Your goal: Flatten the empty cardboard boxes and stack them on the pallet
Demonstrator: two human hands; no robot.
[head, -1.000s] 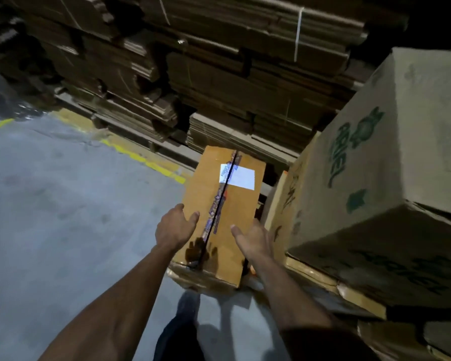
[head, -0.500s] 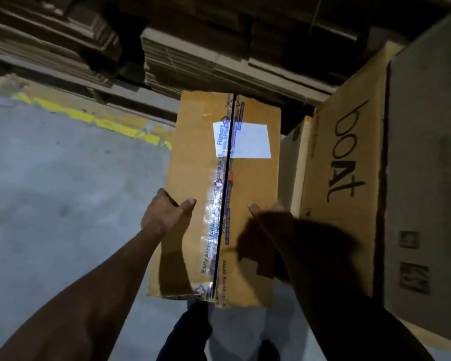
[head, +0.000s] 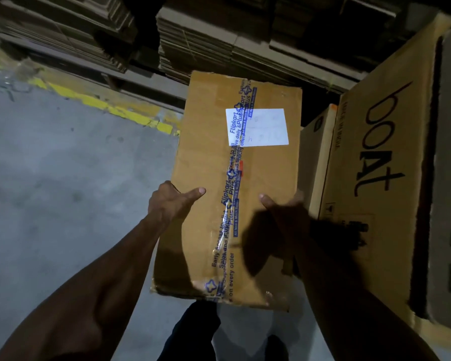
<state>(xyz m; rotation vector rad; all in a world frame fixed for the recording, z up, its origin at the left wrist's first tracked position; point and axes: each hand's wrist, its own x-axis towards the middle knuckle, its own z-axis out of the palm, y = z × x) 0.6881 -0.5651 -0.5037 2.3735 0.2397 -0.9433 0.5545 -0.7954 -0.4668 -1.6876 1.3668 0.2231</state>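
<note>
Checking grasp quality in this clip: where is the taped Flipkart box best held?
By its two long side edges, one hand from each side, as the left hand and right hand do. The taped box is long and narrow, its top seam sealed, offering no flap.

A taped cardboard box (head: 235, 188) is held up between both hands: the left hand (head: 171, 201) grips its left edge with the thumb on top, and the shadowed right hand (head: 284, 212) grips its right edge. A white label (head: 258, 127) sits beyond the right thumb. Just right of the right hand stands a large "boat" carton (head: 380, 178); flattened cardboard stacks (head: 206, 40) lie beyond both hands, grey floor (head: 63, 178) left of the left hand.
</note>
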